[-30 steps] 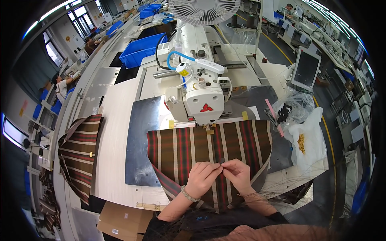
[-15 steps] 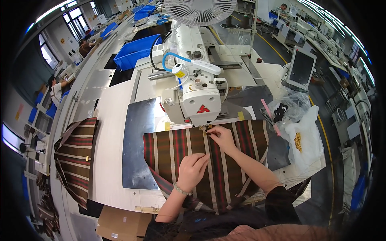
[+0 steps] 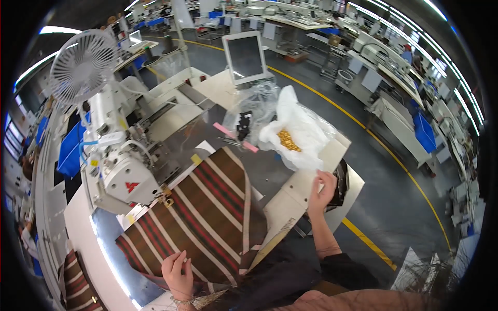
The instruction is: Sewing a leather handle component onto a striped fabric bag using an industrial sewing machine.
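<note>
Striped brown, red and cream fabric (image 3: 202, 207) lies under the head of a white sewing machine (image 3: 129, 179), its near edge drooping at the table's front. My left hand (image 3: 178, 273) rests at the fabric's near left part, fingers loosely bent and apart, holding nothing I can see. Off the fabric to the right, my right hand (image 3: 322, 191) is raised by the table's right edge. Its fingers are half curled and slightly blurred, with nothing visible in them. Just beyond it sits a white plastic bag (image 3: 306, 129) with a pile of small gold-coloured pieces (image 3: 288, 140).
Behind the fabric lie clear plastic with black pieces (image 3: 243, 124) and pink strips (image 3: 250, 147). A screen (image 3: 245, 57) stands at the back of the table. A white fan (image 3: 84, 67) tops the machine, and a blue bin (image 3: 72, 150) sits left. More striped fabric (image 3: 78, 282) hangs lower left.
My view has swung right. My right hand has left the machine's needle area and moved to the right, near the white bag. The left hand stays over the fabric, closer to its near edge.
</note>
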The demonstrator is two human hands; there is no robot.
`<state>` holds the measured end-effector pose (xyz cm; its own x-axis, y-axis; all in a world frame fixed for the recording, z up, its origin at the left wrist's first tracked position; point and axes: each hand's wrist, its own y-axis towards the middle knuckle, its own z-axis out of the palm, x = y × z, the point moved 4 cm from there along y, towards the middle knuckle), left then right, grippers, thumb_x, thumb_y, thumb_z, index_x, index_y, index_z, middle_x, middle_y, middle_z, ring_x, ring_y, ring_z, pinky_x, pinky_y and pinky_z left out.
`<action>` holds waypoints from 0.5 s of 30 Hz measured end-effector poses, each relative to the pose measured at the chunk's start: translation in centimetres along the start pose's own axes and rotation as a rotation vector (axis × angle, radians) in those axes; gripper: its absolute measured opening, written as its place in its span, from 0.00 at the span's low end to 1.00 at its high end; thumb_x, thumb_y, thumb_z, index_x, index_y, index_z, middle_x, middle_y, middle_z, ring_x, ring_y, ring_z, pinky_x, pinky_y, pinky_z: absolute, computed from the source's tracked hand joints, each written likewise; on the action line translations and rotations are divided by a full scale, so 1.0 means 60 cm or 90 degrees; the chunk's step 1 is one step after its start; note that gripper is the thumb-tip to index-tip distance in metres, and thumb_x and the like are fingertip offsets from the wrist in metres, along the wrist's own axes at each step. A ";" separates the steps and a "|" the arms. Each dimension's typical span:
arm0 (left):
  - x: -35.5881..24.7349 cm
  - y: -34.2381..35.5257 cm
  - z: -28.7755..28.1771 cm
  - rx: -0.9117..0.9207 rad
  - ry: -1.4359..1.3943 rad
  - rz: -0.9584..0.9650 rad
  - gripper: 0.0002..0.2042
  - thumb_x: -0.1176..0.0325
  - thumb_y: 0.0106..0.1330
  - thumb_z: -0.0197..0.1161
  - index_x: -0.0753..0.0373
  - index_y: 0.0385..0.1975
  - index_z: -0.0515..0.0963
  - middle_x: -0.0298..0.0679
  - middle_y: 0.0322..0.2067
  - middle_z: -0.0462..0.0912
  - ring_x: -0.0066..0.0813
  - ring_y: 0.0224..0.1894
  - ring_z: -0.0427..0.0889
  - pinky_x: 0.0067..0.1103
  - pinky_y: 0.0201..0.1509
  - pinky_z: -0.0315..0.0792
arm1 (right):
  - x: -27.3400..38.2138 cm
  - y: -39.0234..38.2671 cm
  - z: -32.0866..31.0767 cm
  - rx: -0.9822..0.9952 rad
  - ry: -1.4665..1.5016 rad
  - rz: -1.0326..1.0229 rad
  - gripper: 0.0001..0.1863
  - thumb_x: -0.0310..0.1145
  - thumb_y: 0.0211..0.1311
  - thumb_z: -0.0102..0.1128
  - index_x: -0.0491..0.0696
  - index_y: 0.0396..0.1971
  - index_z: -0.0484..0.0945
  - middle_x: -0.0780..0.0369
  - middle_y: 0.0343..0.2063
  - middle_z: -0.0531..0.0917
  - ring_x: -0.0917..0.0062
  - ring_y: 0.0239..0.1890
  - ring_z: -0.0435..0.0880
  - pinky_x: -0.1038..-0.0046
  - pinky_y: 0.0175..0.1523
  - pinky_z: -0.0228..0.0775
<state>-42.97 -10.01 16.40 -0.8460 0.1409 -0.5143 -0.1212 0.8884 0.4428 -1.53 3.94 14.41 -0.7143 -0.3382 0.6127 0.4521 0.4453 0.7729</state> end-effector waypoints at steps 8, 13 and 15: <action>-0.108 0.026 0.042 0.155 0.028 0.129 0.18 0.78 0.43 0.68 0.58 0.37 0.81 0.38 0.33 0.79 0.36 0.38 0.77 0.29 0.45 0.68 | -0.360 -0.159 -0.249 0.149 -0.292 0.221 0.06 0.20 0.54 0.53 0.42 0.31 0.78 0.57 0.32 0.78 0.63 0.37 0.77 0.70 0.42 0.69; -0.171 0.031 0.065 0.223 0.039 0.272 0.20 0.76 0.41 0.70 0.54 0.38 0.80 0.34 0.33 0.79 0.34 0.34 0.77 0.29 0.41 0.68 | -0.504 -0.170 -0.151 0.282 -0.214 0.266 0.11 0.25 0.54 0.55 0.48 0.37 0.81 0.55 0.39 0.77 0.60 0.45 0.74 0.64 0.50 0.67; -0.180 0.024 0.071 0.214 0.031 0.324 0.21 0.75 0.40 0.70 0.53 0.39 0.80 0.33 0.32 0.80 0.34 0.32 0.77 0.29 0.39 0.68 | -0.536 -0.177 -0.084 0.380 -0.321 0.407 0.16 0.37 0.54 0.60 0.56 0.45 0.80 0.53 0.48 0.75 0.57 0.54 0.70 0.64 0.55 0.66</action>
<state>-31.79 -8.40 19.49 -0.7780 0.5711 -0.2618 0.4685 0.8051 0.3637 19.33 5.90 -12.69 -0.6364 0.4381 0.6349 0.5866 0.8093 0.0296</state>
